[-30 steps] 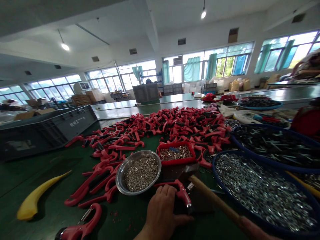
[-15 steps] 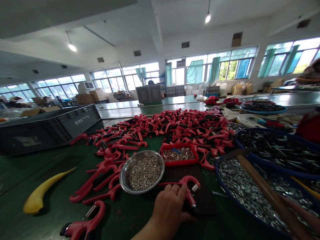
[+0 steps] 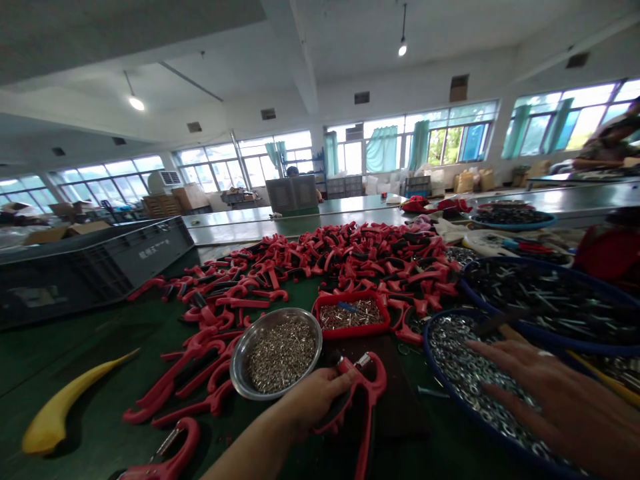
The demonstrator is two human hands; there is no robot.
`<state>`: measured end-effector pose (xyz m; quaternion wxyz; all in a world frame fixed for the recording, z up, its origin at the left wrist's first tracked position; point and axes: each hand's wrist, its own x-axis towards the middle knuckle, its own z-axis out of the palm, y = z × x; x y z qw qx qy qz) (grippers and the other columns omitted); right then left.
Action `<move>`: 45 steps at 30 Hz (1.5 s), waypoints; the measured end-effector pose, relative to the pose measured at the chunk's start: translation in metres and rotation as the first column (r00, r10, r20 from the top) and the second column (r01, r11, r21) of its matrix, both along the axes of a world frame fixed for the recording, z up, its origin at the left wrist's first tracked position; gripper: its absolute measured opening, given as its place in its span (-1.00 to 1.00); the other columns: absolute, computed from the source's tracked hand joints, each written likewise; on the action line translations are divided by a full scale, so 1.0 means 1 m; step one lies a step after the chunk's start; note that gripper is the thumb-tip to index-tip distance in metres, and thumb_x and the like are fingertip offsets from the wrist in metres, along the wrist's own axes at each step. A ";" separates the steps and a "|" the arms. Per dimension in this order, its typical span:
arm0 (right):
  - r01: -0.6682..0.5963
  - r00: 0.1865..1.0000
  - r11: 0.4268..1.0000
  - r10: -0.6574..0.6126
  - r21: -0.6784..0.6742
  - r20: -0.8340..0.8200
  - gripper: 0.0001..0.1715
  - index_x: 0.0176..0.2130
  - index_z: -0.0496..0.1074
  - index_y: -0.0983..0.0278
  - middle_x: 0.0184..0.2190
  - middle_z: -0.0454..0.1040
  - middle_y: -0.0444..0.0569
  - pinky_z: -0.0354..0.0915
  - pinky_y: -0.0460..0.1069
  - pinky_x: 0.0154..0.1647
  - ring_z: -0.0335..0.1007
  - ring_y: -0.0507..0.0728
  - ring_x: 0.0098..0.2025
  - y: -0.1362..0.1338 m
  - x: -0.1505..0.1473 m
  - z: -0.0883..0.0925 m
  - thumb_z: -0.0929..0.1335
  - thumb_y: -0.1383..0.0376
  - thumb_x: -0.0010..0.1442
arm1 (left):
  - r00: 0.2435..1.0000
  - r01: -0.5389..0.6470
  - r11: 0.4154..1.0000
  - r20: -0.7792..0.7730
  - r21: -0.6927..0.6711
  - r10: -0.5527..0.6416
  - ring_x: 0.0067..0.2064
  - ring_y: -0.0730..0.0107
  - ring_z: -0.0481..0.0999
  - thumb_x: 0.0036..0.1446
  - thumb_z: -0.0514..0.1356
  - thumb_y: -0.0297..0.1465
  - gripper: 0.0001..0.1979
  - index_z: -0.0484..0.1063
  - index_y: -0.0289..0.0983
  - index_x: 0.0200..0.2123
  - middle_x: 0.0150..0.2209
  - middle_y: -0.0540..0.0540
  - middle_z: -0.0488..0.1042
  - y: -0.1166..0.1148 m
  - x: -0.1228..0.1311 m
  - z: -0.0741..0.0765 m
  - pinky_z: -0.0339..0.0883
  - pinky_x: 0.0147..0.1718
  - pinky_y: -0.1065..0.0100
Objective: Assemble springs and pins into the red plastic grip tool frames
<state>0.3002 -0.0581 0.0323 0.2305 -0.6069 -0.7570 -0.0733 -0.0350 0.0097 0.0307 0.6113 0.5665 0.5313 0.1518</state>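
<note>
My left hand (image 3: 320, 395) is closed around a red plastic plier-like tool (image 3: 373, 387), whose small metal spring shows near the top of its curved end. It is raised over a dark flat board (image 3: 400, 407). My right hand (image 3: 545, 393), fingers spread and slightly blurred, hovers over a blue basin of shiny metal nuts or washers (image 3: 455, 347). Beneath and behind it lies a hammer (image 3: 513, 333) with a wooden handle, mostly hidden by the hand. Close to my left hand stand a metal bowl of small rivet-like pieces (image 3: 285, 353) and a red tray of metal pins (image 3: 353, 313).
A large heap of red and black tool parts (image 3: 340, 253) spreads across the green table. At left are a yellow curved object (image 3: 60, 407) and a grey crate (image 3: 100, 267). Another blue basin (image 3: 550, 300) holds dark parts with metal rods. A person (image 3: 610, 147) sits far right.
My left hand has lifted and turned the red tool, which was lying on the board. My right hand has come forward over the basin, fingers spread, and the hammer now lies lower there.
</note>
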 end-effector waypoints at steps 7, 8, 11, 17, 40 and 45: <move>-0.107 0.971 0.946 0.166 -0.307 0.174 -0.52 0.04 0.30 0.28 -0.07 0.39 0.12 0.25 0.10 -0.06 0.34 0.23 -0.07 0.081 -0.103 0.043 0.26 0.23 0.12 | 0.828 0.242 0.775 -0.541 0.584 0.150 -0.36 0.26 0.44 0.14 -0.10 -0.08 -0.53 0.41 -0.29 -0.47 -0.44 -0.12 0.47 -0.010 -0.001 -0.001 0.21 -0.38 0.31; -0.102 0.971 0.949 0.160 -0.297 0.180 -0.55 0.03 0.30 0.30 -0.08 0.39 0.12 0.24 0.08 -0.05 0.34 0.23 -0.07 0.096 -0.109 0.042 0.24 0.24 0.14 | 0.804 0.258 0.749 -0.565 0.610 0.183 -0.34 0.25 0.44 0.17 -0.13 -0.12 -0.55 0.41 -0.27 -0.43 -0.42 -0.11 0.47 -0.014 -0.001 0.002 0.21 -0.37 0.30; -0.104 0.967 0.949 0.167 -0.298 0.192 -0.65 -0.03 0.34 0.33 -0.13 0.42 0.11 0.23 0.04 -0.07 0.35 0.17 -0.10 0.138 -0.122 0.035 0.20 0.28 0.21 | 0.780 0.248 0.707 -0.569 0.662 0.259 -0.32 0.27 0.45 0.20 -0.15 -0.25 -0.63 0.40 -0.26 -0.35 -0.36 -0.11 0.47 -0.023 -0.003 0.010 0.22 -0.35 0.31; -0.098 0.944 0.913 0.212 -0.396 0.255 -0.72 -0.13 0.34 0.30 -0.14 0.38 -0.02 0.29 0.13 -0.15 0.35 0.11 -0.16 0.184 -0.156 0.015 0.27 0.20 0.19 | 0.849 0.225 0.680 -0.482 0.698 0.214 -0.18 0.30 0.44 0.15 -0.04 -0.38 -0.70 0.39 -0.22 -0.13 -0.16 -0.09 0.45 -0.022 -0.008 0.010 0.26 -0.17 0.33; -0.164 0.903 0.977 0.092 -0.139 -0.420 -0.83 -0.22 0.12 0.21 -0.45 0.48 -0.08 0.36 -0.04 -0.42 0.45 0.07 -0.46 0.097 -0.155 0.020 0.06 0.23 0.24 | 0.876 0.189 0.678 -0.434 0.711 0.211 0.15 0.21 0.18 0.14 -0.05 -0.35 -0.54 0.21 -0.39 0.10 0.15 -0.25 0.18 -0.016 -0.002 -0.019 0.08 0.11 0.19; -0.183 0.789 0.982 0.119 -0.045 -0.602 -0.85 -0.21 0.11 0.20 -0.40 0.47 -0.04 0.36 0.05 -0.25 0.45 0.15 -0.31 0.052 -0.165 -0.018 0.16 0.22 0.18 | 0.847 0.229 0.697 -0.492 0.679 0.201 0.16 0.20 0.17 0.18 -0.11 -0.31 -0.51 0.19 -0.43 0.11 0.14 -0.26 0.20 -0.020 -0.001 -0.017 0.07 0.11 0.17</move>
